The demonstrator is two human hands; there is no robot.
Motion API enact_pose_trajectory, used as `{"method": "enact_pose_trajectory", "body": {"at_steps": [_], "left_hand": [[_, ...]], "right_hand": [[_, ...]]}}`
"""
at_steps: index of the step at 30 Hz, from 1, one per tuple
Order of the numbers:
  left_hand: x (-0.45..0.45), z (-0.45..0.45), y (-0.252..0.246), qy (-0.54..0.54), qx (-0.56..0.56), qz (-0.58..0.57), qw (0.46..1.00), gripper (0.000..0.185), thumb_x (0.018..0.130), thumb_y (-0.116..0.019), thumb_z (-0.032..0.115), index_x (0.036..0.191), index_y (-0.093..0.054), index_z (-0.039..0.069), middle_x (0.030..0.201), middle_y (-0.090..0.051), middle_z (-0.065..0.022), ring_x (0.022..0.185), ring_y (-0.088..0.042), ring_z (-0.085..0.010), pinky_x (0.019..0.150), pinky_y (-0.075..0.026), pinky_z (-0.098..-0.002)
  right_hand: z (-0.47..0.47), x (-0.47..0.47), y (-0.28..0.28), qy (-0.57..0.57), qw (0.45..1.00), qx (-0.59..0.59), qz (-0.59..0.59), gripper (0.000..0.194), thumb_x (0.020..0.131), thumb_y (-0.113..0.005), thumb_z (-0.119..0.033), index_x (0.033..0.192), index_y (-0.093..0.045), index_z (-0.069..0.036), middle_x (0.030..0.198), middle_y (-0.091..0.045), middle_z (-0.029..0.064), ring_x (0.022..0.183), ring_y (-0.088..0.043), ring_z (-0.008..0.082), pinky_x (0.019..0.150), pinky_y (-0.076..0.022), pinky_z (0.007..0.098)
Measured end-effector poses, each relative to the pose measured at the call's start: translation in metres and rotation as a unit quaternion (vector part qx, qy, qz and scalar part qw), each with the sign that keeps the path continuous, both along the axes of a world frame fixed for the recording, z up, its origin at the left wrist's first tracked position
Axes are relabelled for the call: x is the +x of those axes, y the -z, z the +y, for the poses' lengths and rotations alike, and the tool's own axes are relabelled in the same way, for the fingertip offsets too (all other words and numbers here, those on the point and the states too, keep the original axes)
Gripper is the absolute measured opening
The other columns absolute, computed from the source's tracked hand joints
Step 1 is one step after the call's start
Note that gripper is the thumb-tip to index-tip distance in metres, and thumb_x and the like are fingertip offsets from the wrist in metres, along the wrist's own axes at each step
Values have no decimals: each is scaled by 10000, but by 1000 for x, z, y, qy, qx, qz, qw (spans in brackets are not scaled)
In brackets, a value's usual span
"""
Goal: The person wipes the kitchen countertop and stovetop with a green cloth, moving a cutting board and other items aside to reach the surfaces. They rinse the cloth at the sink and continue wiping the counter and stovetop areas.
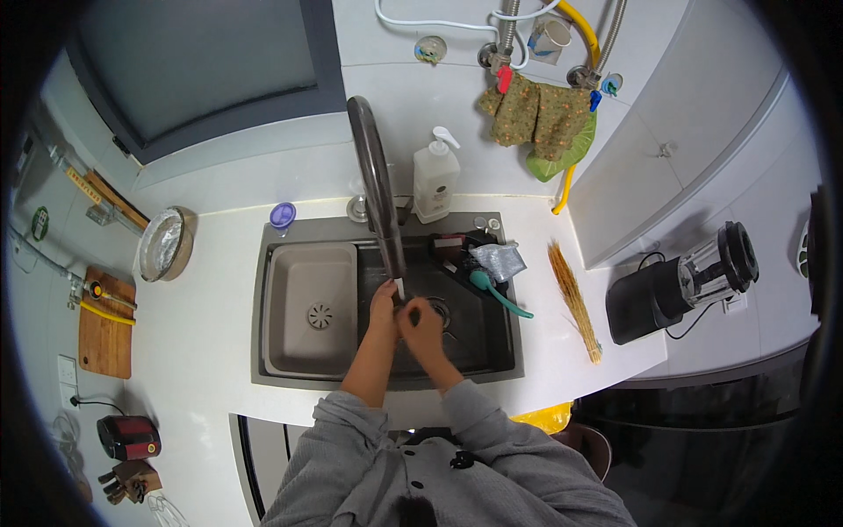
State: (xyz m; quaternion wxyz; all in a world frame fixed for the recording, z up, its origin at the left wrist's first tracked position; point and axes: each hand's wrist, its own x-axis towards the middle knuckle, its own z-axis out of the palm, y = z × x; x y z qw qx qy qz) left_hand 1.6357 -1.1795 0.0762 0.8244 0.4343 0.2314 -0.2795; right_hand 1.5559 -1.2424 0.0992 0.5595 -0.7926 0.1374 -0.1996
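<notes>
Both my hands are close together over the dark basin of the kitchen sink (484, 356), just below the spout end of the curved faucet (375, 178). On the left, my left hand (384, 304) is by a small white piece at the faucet's end; whether it grips anything is hidden. My right hand (423, 326) has its fingers curled near the left one, and I cannot tell if something is between them. A grey drain basket insert (275, 309) fills the sink's left side. At the sink's right corner, a black caddy (451, 263) bears a teal-handled brush (504, 300) and a silvery packet (504, 261).
A pump bottle (435, 188) stands behind the sink, a purple-topped item (282, 215) at its back left. A straw whisk broom (575, 303) and black blender (645, 303) are to the right. Glass bowls (164, 247), a cutting board (105, 323) and a knife block (135, 479) are left.
</notes>
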Motion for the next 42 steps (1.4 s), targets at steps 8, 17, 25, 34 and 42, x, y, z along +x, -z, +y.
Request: {"method": "enact_pose_trajectory", "body": {"at_steps": [8, 17, 25, 34, 42], "left_hand": [[-30, 0, -34, 32, -203, 24, 978, 426, 947, -402, 365, 1287, -492, 124, 1288, -506, -60, 1148, -494, -266, 963, -399, -479], [-13, -16, -3, 53, -344, -19, 937, 498, 961, -392, 425, 1363, -389, 130, 1291, -491, -89, 1180, -466, -288, 974, -398, -457], [-7, -29, -69, 52, 88, 7, 995, 457, 948, -446, 416, 1292, -451, 115, 1262, -496, -98, 1114, -496, -242, 925, -420, -392], [-28, -5, -39, 71, -41, -50, 995, 461, 972, -373, 402, 1387, -378, 200, 1288, -477, -82, 1179, -475, -279, 969, -393, -468], [-2, -4, -55, 61, 92, -96, 989, 481, 960, -368, 437, 1311, -423, 114, 1275, -465, -93, 1149, -451, -248, 984, -342, -392]], "right_hand": [[-25, 44, -8, -101, 958, -156, 219, 553, 872, -522, -308, 1381, -407, -126, 1476, -262, 186, 1351, -199, 447, 1094, -191, 525], [-15, 40, 19, -69, 996, -22, 47, 470, 892, -503, -257, 1291, -482, -8, 1334, -465, 218, 1260, -424, 321, 1057, -288, 408], [-17, 42, -16, -48, 878, 476, 12, 470, 929, -485, -245, 1358, -449, -56, 1387, -448, 98, 1259, -440, 233, 997, -352, 297], [-14, 64, 3, -94, 981, 168, -6, 460, 935, -450, -246, 1364, -443, -81, 1458, -351, 144, 1370, -279, 241, 1047, -292, 299], [14, 28, 0, -58, 908, 406, 89, 492, 924, -488, -232, 1379, -414, -61, 1334, -462, 88, 1165, -467, 176, 965, -368, 290]]}}
